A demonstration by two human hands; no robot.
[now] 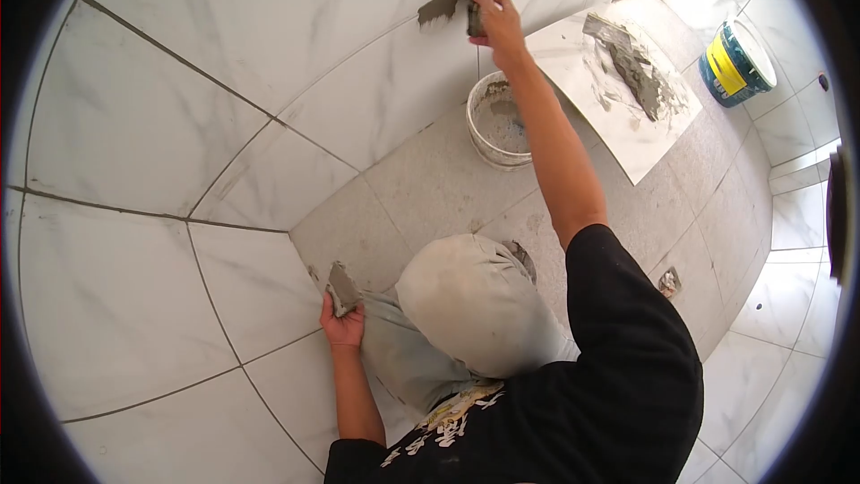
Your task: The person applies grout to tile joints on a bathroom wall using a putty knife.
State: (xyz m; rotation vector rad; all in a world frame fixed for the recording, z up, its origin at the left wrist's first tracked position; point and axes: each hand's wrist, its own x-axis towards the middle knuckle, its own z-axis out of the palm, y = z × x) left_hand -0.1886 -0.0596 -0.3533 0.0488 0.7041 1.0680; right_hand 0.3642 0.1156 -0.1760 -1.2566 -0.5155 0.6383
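My right hand (500,27) reaches far up to the tiled wall (358,0), its fingers closed round a flat scraper (482,7) caked in grey grout. The scraper touches the wall at a joint between tiles, and a smear of wet grout (443,5) spreads to its left. Low on the left, my left hand (343,327) grips a small flat scraper (342,289) loaded with grey grout, close to the wall and beside my leg. Its handle is hidden in my palm. Beneath my right forearm stands a white bucket (475,125) with grout residue inside.
On the floor (403,188), a white board (627,157) carries a heap of grey grout (636,72). A blue-green tub with a yellow label (736,63) stands by the far wall. My bent knee (457,296) rises in the middle. A floor drain opening (669,282) lies at the right.
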